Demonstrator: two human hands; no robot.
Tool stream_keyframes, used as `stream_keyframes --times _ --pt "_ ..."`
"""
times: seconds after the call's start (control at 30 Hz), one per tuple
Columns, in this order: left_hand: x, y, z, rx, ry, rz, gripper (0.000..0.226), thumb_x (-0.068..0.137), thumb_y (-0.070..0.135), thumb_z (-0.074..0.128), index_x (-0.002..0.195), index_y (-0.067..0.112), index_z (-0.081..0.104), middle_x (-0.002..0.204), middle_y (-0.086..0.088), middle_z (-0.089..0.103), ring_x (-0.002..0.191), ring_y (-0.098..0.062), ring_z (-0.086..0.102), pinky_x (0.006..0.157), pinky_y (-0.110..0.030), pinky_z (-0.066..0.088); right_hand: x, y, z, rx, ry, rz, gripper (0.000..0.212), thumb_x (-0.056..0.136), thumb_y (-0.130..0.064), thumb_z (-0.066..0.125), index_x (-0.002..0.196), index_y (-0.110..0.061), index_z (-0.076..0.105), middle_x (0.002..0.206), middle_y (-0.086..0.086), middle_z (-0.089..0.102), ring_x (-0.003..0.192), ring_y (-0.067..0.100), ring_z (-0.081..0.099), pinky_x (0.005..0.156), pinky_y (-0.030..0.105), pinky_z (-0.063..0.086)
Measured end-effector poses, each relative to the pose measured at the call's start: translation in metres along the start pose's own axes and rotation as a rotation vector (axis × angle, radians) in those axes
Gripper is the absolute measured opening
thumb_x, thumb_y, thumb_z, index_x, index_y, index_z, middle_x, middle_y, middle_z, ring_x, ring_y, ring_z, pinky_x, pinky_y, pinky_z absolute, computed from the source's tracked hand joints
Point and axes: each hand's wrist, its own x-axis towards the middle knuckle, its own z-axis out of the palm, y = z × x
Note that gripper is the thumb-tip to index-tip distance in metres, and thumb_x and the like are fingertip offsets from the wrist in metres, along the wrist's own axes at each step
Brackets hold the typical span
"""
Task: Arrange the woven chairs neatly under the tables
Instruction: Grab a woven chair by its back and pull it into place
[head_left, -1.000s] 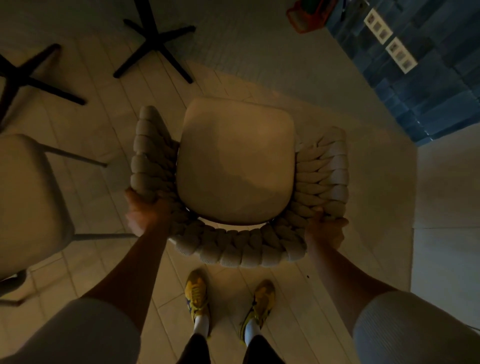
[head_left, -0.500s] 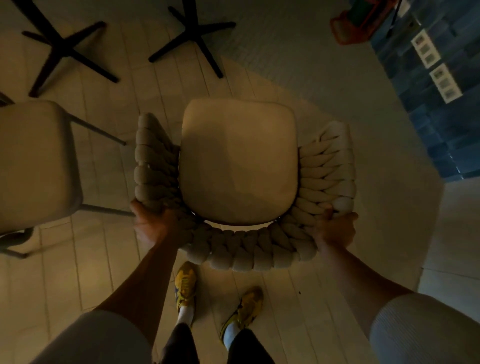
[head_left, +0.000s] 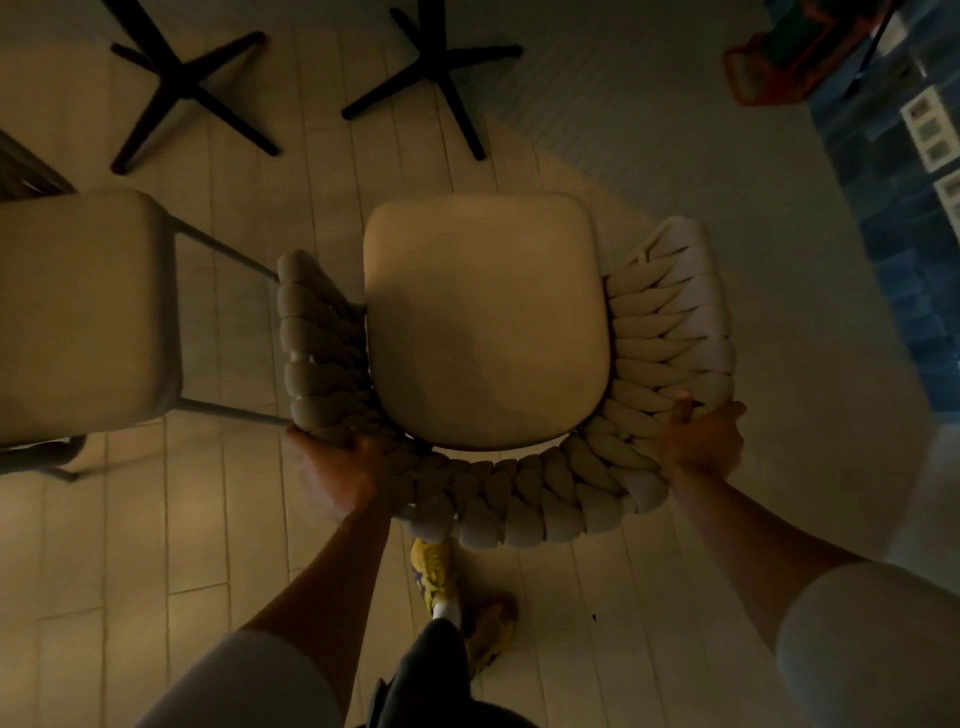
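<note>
A woven chair (head_left: 485, 322) with a beige seat cushion and a thick braided back sits straight below me. My left hand (head_left: 332, 470) grips the braided back at its left corner. At the right corner of the same back my right hand (head_left: 701, 444) holds on. A second chair (head_left: 83, 317) with a beige seat and thin metal legs stands just to the left, almost touching the woven arm. Two black cross-shaped table bases (head_left: 179, 88) (head_left: 436, 78) rest on the floor beyond the chairs; the table tops are out of view.
The pale plank floor (head_left: 156, 519) runs under everything. A blue tiled wall (head_left: 904, 249) with white sockets stands at the right. An orange and green object (head_left: 779, 62) lies at the top right. My yellow shoes (head_left: 436, 571) are right behind the chair.
The woven chair, held in both hands, has travelled forward and left towards the black table bases. The second chair is now much nearer to it. My feet have stepped forward.
</note>
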Motion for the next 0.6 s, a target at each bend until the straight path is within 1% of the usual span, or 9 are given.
stream_keyframes --times 0.1,0.2,0.3,0.33,0.4,0.53,0.6 --pt "0.004 0.007 0.012 0.02 0.015 -0.002 0.059 0.091 0.02 0.069 0.141 0.024 0.037 0.128 -0.013 0.063 0.117 -0.035 0.064 0.1 -0.061 0.052 0.012 -0.009 0.002 0.006 0.007 -0.007 0.054 0.103 -0.04 0.054 0.129 0.005 0.042 0.116 0.034 0.063 0.107 0.051 0.062 0.082 0.052 0.05" --pt "0.004 0.007 0.014 0.021 0.028 0.01 0.061 0.089 0.022 0.071 0.139 0.028 0.037 0.124 -0.011 0.065 0.111 -0.034 0.066 0.095 -0.058 0.055 0.016 -0.013 0.005 -0.003 0.024 -0.016 0.056 0.103 -0.04 0.055 0.129 0.008 0.042 0.116 0.034 0.063 0.107 0.052 0.062 0.083 0.053 0.05" --pt "0.005 0.005 0.017 0.009 0.045 0.029 0.06 0.087 0.022 0.072 0.136 0.031 0.039 0.119 -0.007 0.066 0.107 -0.03 0.067 0.089 -0.047 0.054 0.019 -0.014 0.005 -0.007 0.033 -0.013 0.056 0.103 -0.04 0.055 0.129 0.008 0.042 0.114 0.034 0.063 0.104 0.052 0.063 0.081 0.052 0.05" --pt "0.005 0.004 0.018 0.011 0.048 0.031 0.06 0.087 0.022 0.073 0.136 0.031 0.039 0.118 -0.007 0.066 0.106 -0.029 0.067 0.088 -0.045 0.052 0.02 -0.013 0.005 -0.011 0.028 -0.012 0.056 0.103 -0.04 0.055 0.128 0.008 0.042 0.114 0.034 0.063 0.103 0.052 0.063 0.08 0.051 0.05" --pt "0.005 0.004 0.02 0.017 0.051 0.029 0.06 0.087 0.023 0.073 0.135 0.03 0.039 0.117 -0.008 0.066 0.104 -0.029 0.066 0.088 -0.048 0.054 0.023 -0.013 0.005 -0.013 0.027 -0.022 0.056 0.103 -0.042 0.054 0.129 0.007 0.042 0.115 0.033 0.063 0.104 0.051 0.063 0.081 0.051 0.05" --pt "-0.001 0.0 0.028 0.0 0.059 0.022 0.059 0.088 0.024 0.072 0.137 0.028 0.039 0.122 -0.011 0.064 0.111 -0.033 0.065 0.094 -0.058 0.055 0.039 -0.015 0.003 -0.021 0.011 -0.048 0.057 0.103 -0.041 0.054 0.132 0.006 0.041 0.119 0.032 0.062 0.108 0.05 0.062 0.083 0.054 0.051" --pt "-0.007 -0.001 0.033 -0.002 0.071 0.022 0.058 0.089 0.024 0.071 0.137 0.027 0.039 0.122 -0.011 0.064 0.11 -0.033 0.066 0.094 -0.059 0.055 0.049 -0.015 0.001 -0.022 0.006 -0.061 0.056 0.103 -0.04 0.055 0.132 0.006 0.041 0.121 0.033 0.062 0.11 0.05 0.061 0.085 0.055 0.05"
